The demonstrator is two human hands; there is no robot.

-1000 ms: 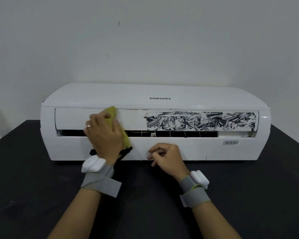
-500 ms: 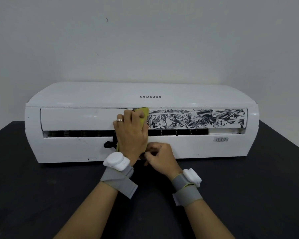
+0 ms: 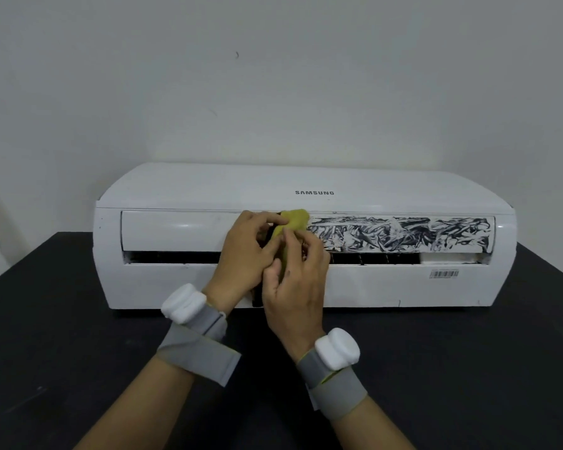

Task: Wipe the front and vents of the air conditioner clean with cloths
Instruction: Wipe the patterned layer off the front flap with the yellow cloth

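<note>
1. Yellow-green cloth [image 3: 294,222] is sitting bunched against the middle of the air conditioner [image 3: 208,186], on its front flap [image 3: 182,230], just where the clean white left half is meeting the black smears [image 3: 403,233] covering the right half.
2. Both hands are holding it. The left hand [image 3: 241,258] is curling its fingers round the upper bunch, and the right hand [image 3: 294,280] is pinching the lower fold between thumb and fingertips. Neither is lying flat on the panel.
3. The air conditioner is standing on the black worktop [image 3: 46,319] against the wall, with its flap tilted open above the dark vent slot [image 3: 176,257].
4. As I judge it, the flap is being wiped and is roughly half done. The hands seem to be regathering the cloth to turn up a fresh face rather than making a stroke.
5. The next move is likely calling for one hand to press that fresh face flat on the nearest smears and sweep right along the flap. The vent slot beneath is still waiting for its turn.
</note>
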